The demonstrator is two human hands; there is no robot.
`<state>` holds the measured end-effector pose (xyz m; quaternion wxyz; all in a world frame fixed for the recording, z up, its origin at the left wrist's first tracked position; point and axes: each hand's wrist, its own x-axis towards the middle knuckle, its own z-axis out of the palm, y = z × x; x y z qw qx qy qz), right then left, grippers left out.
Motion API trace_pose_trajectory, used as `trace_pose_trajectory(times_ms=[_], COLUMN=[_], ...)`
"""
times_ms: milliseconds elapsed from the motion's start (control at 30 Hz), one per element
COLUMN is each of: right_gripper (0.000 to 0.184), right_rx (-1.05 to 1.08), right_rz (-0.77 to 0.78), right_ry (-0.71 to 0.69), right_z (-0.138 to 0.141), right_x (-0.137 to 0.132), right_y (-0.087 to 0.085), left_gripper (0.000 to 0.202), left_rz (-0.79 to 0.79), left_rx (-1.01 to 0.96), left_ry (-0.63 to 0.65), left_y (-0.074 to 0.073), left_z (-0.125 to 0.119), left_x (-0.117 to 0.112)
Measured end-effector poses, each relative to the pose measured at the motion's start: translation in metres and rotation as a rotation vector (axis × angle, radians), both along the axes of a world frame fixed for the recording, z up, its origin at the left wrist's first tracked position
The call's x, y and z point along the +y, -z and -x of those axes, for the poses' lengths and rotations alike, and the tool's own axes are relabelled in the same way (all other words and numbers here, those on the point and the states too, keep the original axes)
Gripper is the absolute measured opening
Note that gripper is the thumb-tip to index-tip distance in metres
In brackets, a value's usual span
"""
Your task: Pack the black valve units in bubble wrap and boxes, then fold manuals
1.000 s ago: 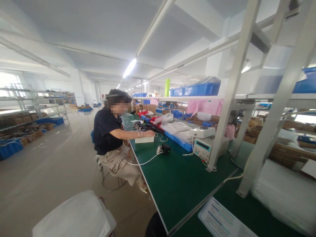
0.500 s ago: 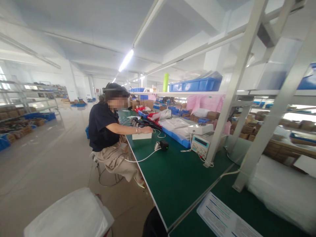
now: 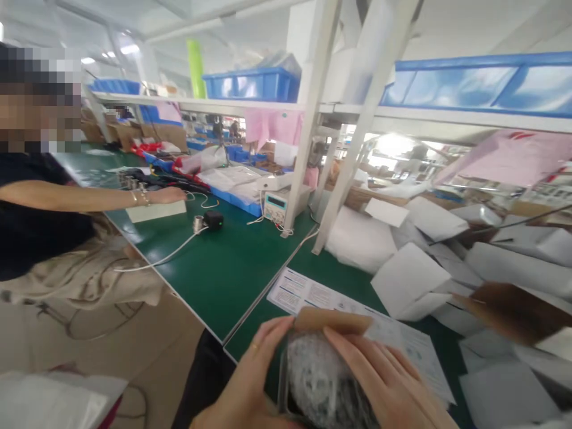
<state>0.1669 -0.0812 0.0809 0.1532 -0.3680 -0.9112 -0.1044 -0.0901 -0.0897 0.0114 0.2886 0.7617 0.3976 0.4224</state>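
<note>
Both hands and an open box (image 3: 333, 322) have come into view as the camera swung right, so handwork now seems centred there.
Inside the box sits a bubble-wrapped bundle (image 3: 315, 378); the left hand (image 3: 250, 375) grasps the box's left side, while the right hand (image 3: 388, 375) lies over the bundle, hiding part of it, its grip impossible to tell. Just beyond the box, a printed sheet (image 3: 290, 292) covers some counter (image 3: 241, 268); right of the box, piled white cartons (image 3: 409, 280) crowd the space.
</note>
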Motion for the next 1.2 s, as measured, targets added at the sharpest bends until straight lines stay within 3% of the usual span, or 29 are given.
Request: trace_pose_trajectory(times_ms=[67,167,233,333,433,567,733,867,1000,1100,1200], right_gripper=[0.06,0.053,0.052,0.051,0.044,0.033,0.019,0.009,0.028,0.041,0.04], right_rx=[0.048,0.116,0.165,0.212,0.185,0.1,0.106,0.168,0.085,-0.01,-0.062], right_rz=[-0.02,-0.041,-0.038,0.032,0.162,0.253,0.162,0.119,0.064,0.02,-0.057], right_ry=[0.039,0.043,0.026,0.04,0.072,0.108,0.072,0.046,0.047,0.037,0.006], right_z=[-0.003,-0.002,0.001,0.008,0.014,0.02,0.015,0.011,0.017,0.026,0.038], right_x=[-0.009,-0.019,-0.019,-0.014,-0.006,-0.001,-0.01,-0.015,-0.013,-0.012,-0.014], right_y=[-0.005,-0.009,-0.012,-0.019,-0.026,-0.034,-0.03,-0.021,-0.014,-0.002,0.017], left_gripper=[0.101,0.042,0.023,0.02,0.017,0.019,0.029,0.025,0.023,0.024,0.031], left_rz=[-0.294,-0.639,-0.699,-0.659,-0.632,-0.625,-0.835,-0.855,-0.815,-0.799,-0.804], left_rx=[0.1,0.203,0.246,0.294,0.31,0.308,0.346,0.547,0.598,0.569,0.625], left_ry=[-0.076,-0.005,-0.01,-0.045,-0.039,-0.052,-0.169,-0.092,-0.072,-0.123,-0.111], left_y=[-0.006,-0.025,-0.041,-0.06,-0.069,-0.064,-0.049,-0.057,-0.057,-0.043,-0.031], left_z=[0.008,0.009,0.002,-0.008,-0.01,-0.011,-0.017,-0.014,-0.012,-0.017,-0.024], left_x=[-0.004,-0.006,-0.003,0.004,0.011,0.014,0.005,-0.001,-0.005,-0.008,-0.009])
